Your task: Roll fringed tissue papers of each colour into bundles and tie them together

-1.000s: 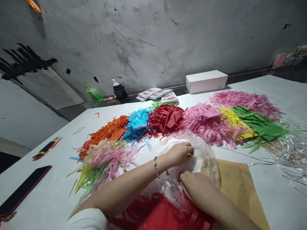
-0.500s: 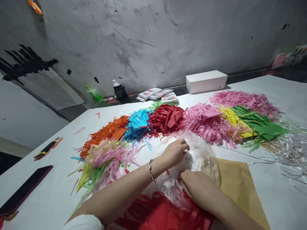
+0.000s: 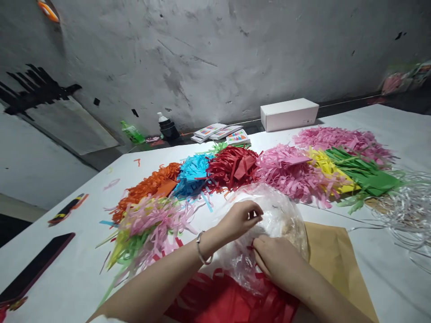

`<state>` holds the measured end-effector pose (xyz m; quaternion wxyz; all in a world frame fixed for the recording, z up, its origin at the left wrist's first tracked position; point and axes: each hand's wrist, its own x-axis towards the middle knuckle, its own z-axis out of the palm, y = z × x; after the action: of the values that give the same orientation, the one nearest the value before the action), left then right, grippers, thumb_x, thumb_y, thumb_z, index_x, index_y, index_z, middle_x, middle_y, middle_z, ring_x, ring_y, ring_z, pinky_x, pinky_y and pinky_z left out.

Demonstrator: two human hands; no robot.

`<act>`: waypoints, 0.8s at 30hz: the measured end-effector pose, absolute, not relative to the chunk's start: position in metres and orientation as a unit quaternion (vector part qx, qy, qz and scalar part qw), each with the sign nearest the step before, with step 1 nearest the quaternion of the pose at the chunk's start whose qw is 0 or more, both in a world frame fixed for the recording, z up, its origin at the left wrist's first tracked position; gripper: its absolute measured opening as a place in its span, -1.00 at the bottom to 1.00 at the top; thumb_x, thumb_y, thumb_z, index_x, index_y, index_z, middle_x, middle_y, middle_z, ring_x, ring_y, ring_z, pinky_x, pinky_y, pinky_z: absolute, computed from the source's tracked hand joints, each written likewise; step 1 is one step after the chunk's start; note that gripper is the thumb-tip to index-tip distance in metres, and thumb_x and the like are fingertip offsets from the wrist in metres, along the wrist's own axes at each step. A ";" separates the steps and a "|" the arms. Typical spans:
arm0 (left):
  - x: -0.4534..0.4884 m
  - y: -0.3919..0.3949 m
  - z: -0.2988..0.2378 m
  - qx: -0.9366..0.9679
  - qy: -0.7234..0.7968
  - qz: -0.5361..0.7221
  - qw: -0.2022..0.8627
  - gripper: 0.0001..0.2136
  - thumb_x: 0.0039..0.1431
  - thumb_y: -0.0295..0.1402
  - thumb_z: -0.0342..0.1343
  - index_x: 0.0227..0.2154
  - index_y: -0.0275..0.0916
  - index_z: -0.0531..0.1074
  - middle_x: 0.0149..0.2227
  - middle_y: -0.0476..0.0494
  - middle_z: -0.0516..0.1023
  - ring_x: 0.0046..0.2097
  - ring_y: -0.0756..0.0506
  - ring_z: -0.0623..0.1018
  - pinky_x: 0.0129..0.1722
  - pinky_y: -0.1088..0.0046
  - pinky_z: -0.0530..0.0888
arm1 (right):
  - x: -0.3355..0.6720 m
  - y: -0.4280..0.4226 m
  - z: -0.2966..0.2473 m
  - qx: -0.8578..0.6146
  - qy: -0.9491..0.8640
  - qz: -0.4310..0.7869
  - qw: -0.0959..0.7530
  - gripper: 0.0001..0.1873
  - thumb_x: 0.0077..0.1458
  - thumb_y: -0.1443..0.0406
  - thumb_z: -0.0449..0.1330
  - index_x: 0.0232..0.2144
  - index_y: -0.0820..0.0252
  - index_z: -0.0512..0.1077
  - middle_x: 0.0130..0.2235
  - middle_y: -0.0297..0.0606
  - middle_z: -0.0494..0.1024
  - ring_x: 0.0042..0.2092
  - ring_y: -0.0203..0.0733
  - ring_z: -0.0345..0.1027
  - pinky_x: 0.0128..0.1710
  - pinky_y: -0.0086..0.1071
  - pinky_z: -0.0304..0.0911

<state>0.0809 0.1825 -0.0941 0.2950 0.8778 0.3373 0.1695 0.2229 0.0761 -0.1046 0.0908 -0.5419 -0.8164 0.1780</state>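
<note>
My left hand [image 3: 243, 218] is held over a clear plastic bag [image 3: 284, 208], its thumb and fingertips curled together in a pinch. What they hold, if anything, is too small to make out. My right hand [image 3: 278, 258] is closed on the near side of that bag, its fingertips partly hidden. A small red scrap shows by those fingertips. The crumpled bag lies puffed up, with whitish and tan contents blurred by the film. Directly below both hands is a bundle of red fringed paper [image 3: 225, 298], partly covered by the bag's edge.
Fringed paper bundles arc behind: orange [image 3: 151, 186], blue [image 3: 194, 172], dark red [image 3: 234, 166], pink [image 3: 286, 170], yellow [image 3: 332, 170], green [image 3: 367, 172]. A brown envelope [image 3: 336, 264] and tangled white strands [image 3: 407, 206] lie right. A phone [image 3: 37, 264] lies left; a white box [image 3: 289, 115] stands behind.
My left hand has turned, and a gap now shows between its thumb and fingers. Its wrist has shifted slightly left. My right hand stays nearly in place.
</note>
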 end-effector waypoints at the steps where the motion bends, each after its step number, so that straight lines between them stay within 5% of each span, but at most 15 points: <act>1: 0.073 0.180 -0.089 0.850 0.354 0.201 0.334 -0.85 0.20 -0.42 0.12 -0.22 -0.33 0.53 -0.33 -0.15 0.55 -0.37 -0.03 0.48 -0.39 0.49 0.39 | 0.224 0.076 -0.104 -0.549 -0.808 0.171 0.127 -0.76 0.30 0.39 0.00 -0.33 0.19 0.44 -0.33 -0.23 0.56 -0.33 -0.14 0.47 -0.37 -0.34 0.13; 5: 0.045 0.154 -0.078 0.585 0.400 0.342 0.618 -0.77 0.02 -0.29 0.35 -0.30 -0.32 0.57 -0.42 -0.07 0.52 -0.47 0.04 0.41 -0.46 0.53 0.33 | 0.227 0.072 -0.102 -0.531 -0.736 0.151 0.391 -0.70 0.37 0.32 -0.07 -0.41 0.16 0.33 -0.43 -0.34 0.42 -0.39 -0.28 0.36 -0.35 -0.40 0.13; 7: 0.037 0.135 -0.077 0.461 0.394 0.363 0.707 -0.75 -0.12 -0.33 0.45 -0.37 -0.31 0.58 -0.47 -0.03 0.50 -0.49 0.06 0.40 -0.47 0.54 0.32 | 0.224 0.068 -0.102 -0.489 -0.727 0.153 0.457 -0.72 0.37 0.32 -0.04 -0.41 0.15 0.31 -0.46 -0.38 0.37 -0.42 -0.31 0.30 -0.37 -0.42 0.12; 13: 0.038 0.098 -0.079 0.343 0.394 0.390 0.758 -0.71 -0.26 -0.39 0.52 -0.44 -0.33 0.58 -0.49 -0.06 0.54 -0.47 0.05 0.46 -0.45 0.56 0.34 | 0.210 0.058 -0.109 -0.427 -0.767 0.167 0.450 -0.75 0.36 0.37 -0.03 -0.38 0.15 0.34 -0.46 -0.39 0.34 -0.45 -0.33 0.26 -0.41 -0.42 0.10; 24: 0.029 0.086 -0.081 0.493 0.405 0.413 0.650 -0.76 -0.13 -0.29 0.46 -0.46 -0.32 0.57 -0.46 -0.08 0.57 -0.42 0.01 0.47 -0.40 0.52 0.40 | 0.213 0.053 -0.102 -0.429 -0.789 0.184 0.400 -0.73 0.33 0.36 -0.02 -0.45 0.14 0.29 -0.49 -0.41 0.32 -0.47 -0.35 0.23 -0.44 -0.43 0.06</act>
<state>0.0295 0.0857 -0.0811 0.6499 0.4926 0.4055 0.4129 0.2131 0.0535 -0.1021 0.4003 -0.4289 -0.7887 0.1837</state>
